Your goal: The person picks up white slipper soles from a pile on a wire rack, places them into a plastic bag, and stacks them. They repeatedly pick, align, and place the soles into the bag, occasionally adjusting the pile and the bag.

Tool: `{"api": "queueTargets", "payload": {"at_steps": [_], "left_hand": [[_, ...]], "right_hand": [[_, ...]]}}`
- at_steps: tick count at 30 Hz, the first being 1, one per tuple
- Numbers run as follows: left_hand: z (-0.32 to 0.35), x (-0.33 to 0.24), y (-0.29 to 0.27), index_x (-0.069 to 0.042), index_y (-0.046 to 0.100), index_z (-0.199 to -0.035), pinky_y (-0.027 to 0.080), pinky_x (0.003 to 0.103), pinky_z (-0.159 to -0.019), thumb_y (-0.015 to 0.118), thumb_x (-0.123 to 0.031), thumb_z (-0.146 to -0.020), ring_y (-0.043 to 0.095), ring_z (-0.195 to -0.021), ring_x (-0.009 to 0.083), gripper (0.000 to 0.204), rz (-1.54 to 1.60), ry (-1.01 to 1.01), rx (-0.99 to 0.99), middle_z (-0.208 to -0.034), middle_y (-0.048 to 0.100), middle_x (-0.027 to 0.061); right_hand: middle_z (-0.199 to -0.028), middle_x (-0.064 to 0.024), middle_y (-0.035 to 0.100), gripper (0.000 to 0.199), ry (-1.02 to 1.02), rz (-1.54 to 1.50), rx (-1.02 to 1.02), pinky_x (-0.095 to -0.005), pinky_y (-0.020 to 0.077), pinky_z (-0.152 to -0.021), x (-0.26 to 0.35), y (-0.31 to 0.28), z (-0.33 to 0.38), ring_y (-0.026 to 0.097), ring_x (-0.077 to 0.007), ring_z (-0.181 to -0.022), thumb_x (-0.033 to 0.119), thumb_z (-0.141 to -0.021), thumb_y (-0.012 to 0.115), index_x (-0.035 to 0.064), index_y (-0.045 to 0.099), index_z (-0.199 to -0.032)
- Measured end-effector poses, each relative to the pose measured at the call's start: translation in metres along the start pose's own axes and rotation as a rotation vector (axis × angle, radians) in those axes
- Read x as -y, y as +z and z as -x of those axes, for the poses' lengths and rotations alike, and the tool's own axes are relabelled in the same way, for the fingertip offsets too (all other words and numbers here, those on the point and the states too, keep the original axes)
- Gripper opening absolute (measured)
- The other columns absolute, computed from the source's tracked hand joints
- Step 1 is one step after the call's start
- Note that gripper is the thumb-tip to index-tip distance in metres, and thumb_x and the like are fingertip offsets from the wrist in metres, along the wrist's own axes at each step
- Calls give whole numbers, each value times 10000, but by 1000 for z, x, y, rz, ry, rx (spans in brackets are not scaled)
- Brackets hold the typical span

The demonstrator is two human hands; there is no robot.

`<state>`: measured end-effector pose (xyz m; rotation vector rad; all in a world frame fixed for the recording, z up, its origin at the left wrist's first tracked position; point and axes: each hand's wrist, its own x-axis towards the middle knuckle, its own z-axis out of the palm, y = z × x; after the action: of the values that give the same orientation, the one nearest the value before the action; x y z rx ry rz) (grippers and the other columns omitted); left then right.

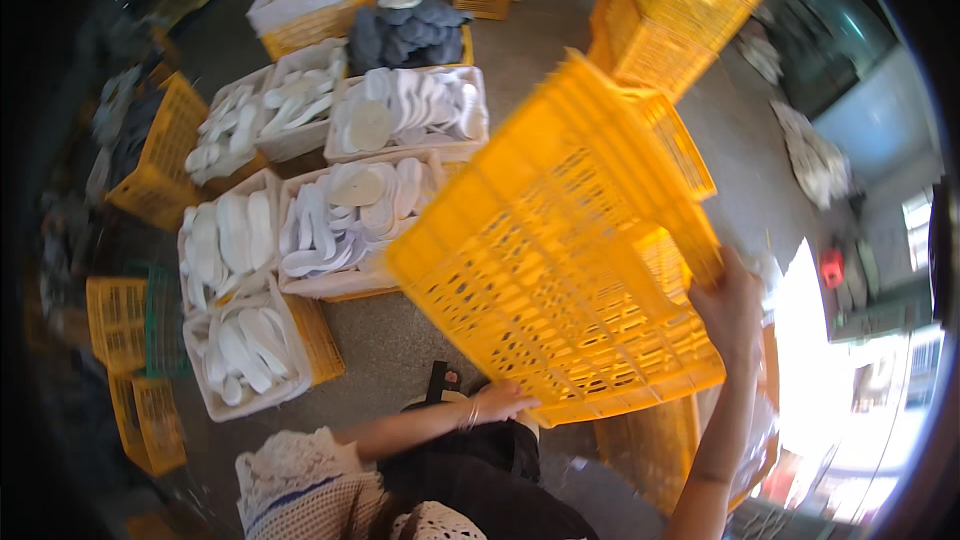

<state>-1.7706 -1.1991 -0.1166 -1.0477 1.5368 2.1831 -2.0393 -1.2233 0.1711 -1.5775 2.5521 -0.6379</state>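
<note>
A large yellow plastic crate (570,270) with slotted walls is held tilted in front of me. My right hand (732,312) grips its right side near the handle opening, the arm rising from the lower right. At the crate's lower left corner, my left hand (503,403) has its fingers closed on the edge; the fingertips are partly hidden. Left of the crate stands a white-lined crate (335,285) filled with white shoe soles (316,225). The crate's inside faces away and cannot be seen.
More lined crates of white soles (243,350) stand at the left and back. Dark grey pieces (410,30) fill one at the back. Stacked yellow crates (680,10) rise at the far right. Another yellow crate (650,445) sits below my right arm. White sacks (810,155) lie along the right.
</note>
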Motion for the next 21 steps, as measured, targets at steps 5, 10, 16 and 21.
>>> {"api": "queueTargets", "payload": {"at_steps": [5, 10, 16, 21], "left_hand": [[-190, -205, -62, -40, 575, -1038, 573, 343, -584, 559, -313, -933, 674, -706, 203, 293, -398, 186, 511, -879, 634, 124], [-293, -381, -75, -59, 564, -988, 501, 346, -583, 622, -220, -889, 620, -639, 241, 198, -303, 688, -538, -726, 623, 95], [-449, -484, -123, 10, 499, -1127, 480, 405, -794, 775, -220, -747, 561, -1022, 301, 523, -720, 756, -1132, -1157, 546, 194], [-610, -531, -146, 52, 469, -1268, 487, 448, -887, 705, -270, -791, 592, -1102, 386, 622, -315, 149, -771, -1175, 595, 271]], "right_hand": [[-749, -160, 659, 235, -161, 159, -174, -396, 508, -597, -176, 50, -155, 663, -324, -679, 51, -723, 663, 44, 566, -937], [-792, -124, 623, 243, -145, 231, 70, -442, 483, -619, -343, 159, -288, 616, -357, -725, 77, -677, 707, 71, 550, -862], [-769, -70, 595, 152, -442, 322, 389, -403, 515, -597, -488, 242, -350, 630, -261, -728, 106, -661, 673, 108, 568, -771], [-751, -59, 598, 46, -241, 442, 164, -403, 468, -677, -620, 209, -403, 619, -236, -787, 121, -731, 637, 119, 661, -770]]}}
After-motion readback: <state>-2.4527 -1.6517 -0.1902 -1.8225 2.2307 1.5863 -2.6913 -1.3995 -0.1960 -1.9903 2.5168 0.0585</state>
